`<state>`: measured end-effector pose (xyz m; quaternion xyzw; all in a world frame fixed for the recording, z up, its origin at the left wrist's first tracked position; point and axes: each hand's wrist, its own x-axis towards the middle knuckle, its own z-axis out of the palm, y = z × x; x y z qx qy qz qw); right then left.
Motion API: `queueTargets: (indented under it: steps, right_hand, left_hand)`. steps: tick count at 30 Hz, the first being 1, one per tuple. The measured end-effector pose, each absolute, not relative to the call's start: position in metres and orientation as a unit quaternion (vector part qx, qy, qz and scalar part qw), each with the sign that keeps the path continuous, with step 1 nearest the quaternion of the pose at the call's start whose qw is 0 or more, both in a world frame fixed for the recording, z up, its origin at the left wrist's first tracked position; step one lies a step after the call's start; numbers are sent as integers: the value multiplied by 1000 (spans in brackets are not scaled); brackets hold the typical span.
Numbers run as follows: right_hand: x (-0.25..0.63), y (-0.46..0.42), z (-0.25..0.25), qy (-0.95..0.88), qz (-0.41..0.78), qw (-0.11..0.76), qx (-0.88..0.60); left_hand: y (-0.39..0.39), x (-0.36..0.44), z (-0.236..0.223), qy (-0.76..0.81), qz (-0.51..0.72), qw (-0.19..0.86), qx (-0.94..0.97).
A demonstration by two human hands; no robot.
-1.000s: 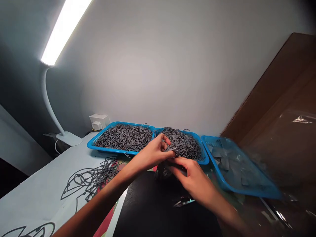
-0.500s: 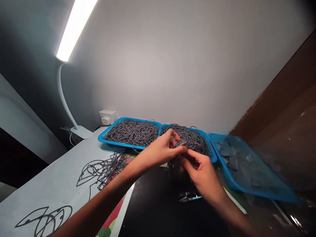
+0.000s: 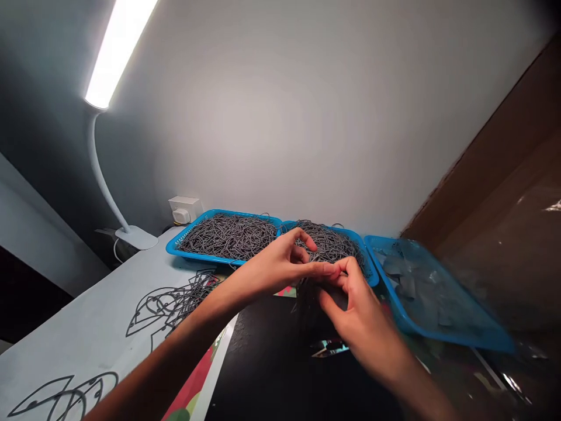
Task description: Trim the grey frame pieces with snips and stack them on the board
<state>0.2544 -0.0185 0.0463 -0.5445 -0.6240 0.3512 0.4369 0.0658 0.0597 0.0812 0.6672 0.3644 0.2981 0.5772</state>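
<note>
My left hand [image 3: 287, 260] and my right hand [image 3: 357, 310] meet in front of the middle blue basket [image 3: 372, 275], fingertips pinched together. Thin grey cords [image 3: 304, 292] hang in a bunch beneath my left hand, which appears closed on them. Thumb and forefinger of my right hand press at my left thumb tip; whatever is between them is too small to make out. Behind the hands, a heap of similar grey cords [image 3: 328, 240] fills the basket. Below lies a black mat [image 3: 272, 362] with a slim pointed tool [image 3: 328, 349] on it, partly dark and partly shiny.
Another blue basket [image 3: 205, 257] heaped with grey cords stands at the left. A third blue basket [image 3: 460, 336] at the right holds clear plastic pieces. Loose cord loops [image 3: 162, 307] lie on the white table [image 3: 103, 316]. A lit lamp [image 3: 135, 237] stands at the back left.
The view has shifted slightly. My right fingers have come up and curled more tightly against my left thumb tip. The bunch of cords still hangs beneath my hands.
</note>
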Motion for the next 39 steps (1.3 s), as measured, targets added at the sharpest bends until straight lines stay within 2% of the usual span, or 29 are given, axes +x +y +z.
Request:
queueTargets:
  steps: [4,8,15,31,35,39]
  right_hand:
    - [252,-21,50,-616,339,449,-551]
    - [256,-22,56,-580,424,437,-542]
    - [250,-25,63,-523,489,505,-482]
    - [258,-26,73,-551,482,495,-468]
    - [257,-22,75,-538,509,477,-472]
    - [260,-15,72,-530,495,504,-469]
  left_hand:
    - [60,67,83,355,316,576,665]
    - [60,70,83,353,349,583,643]
    - [46,82,94,364,419,526,644]
    - [33,79,101,356,379,528,671]
    - [33,79,102,365,355,493,706]
    - [31,78,105,345,340,467,740]
